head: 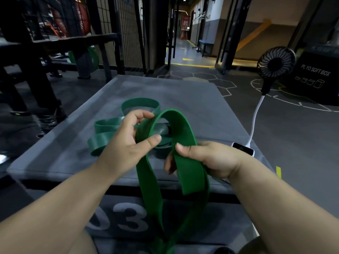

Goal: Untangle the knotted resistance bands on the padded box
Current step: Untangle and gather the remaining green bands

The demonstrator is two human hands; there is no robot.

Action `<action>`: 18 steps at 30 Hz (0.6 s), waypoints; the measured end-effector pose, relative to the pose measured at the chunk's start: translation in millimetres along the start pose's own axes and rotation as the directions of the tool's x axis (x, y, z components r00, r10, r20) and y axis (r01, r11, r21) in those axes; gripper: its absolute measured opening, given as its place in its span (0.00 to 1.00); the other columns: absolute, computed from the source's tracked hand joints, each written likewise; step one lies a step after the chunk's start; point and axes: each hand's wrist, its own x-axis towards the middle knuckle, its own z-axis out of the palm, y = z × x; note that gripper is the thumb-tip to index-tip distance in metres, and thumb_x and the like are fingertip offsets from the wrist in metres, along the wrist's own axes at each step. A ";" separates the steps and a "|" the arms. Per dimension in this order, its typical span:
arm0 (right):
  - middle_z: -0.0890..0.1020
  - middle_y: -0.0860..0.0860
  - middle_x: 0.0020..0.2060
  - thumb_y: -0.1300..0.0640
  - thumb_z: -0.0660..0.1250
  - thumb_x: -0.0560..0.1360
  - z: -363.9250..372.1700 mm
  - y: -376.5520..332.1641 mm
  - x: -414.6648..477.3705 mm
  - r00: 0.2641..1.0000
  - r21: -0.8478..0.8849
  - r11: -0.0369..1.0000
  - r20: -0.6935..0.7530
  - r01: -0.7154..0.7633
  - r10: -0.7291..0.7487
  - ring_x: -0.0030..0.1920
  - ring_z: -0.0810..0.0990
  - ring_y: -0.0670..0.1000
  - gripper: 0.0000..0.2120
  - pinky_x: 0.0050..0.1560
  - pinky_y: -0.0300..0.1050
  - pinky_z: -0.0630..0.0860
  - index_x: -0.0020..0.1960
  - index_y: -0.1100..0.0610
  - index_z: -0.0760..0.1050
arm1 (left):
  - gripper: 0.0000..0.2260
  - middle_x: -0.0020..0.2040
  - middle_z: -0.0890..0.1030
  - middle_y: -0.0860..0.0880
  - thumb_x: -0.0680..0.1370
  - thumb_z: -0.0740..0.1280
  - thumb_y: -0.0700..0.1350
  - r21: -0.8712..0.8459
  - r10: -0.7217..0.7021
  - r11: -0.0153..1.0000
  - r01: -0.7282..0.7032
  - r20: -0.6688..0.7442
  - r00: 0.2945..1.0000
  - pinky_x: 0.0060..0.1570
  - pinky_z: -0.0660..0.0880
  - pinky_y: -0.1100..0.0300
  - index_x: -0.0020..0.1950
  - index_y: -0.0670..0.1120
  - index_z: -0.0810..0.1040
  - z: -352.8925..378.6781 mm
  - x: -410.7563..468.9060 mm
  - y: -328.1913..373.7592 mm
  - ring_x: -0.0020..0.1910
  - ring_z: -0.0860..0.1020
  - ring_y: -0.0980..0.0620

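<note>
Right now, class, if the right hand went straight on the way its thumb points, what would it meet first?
Probably the left hand, its thumb just across a short gap from the right hand; both grip the green band. Depth is unclear.

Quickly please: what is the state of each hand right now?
The left hand grips the green band at its raised loop.
The right hand pinches the same band between thumb and fingers.

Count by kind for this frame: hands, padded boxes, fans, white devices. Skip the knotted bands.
Hands: 2, left hand and right hand, both gripping the green band
Padded boxes: 2, grey box and black box
Fan: 1
White device: 1
Total: 6
</note>
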 end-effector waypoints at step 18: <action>0.82 0.50 0.38 0.57 0.68 0.75 -4.5 -11.7 -1.5 0.779 0.536 0.821 0.422 0.198 -0.463 0.36 0.80 0.48 0.14 0.47 0.48 0.74 0.57 0.62 0.73 | 0.15 0.32 0.74 0.48 0.70 0.73 0.46 -0.567 -0.267 0.714 0.410 0.322 0.909 0.29 0.74 0.62 0.51 0.42 0.74 -10.1 3.9 -3.0 0.29 0.72 0.53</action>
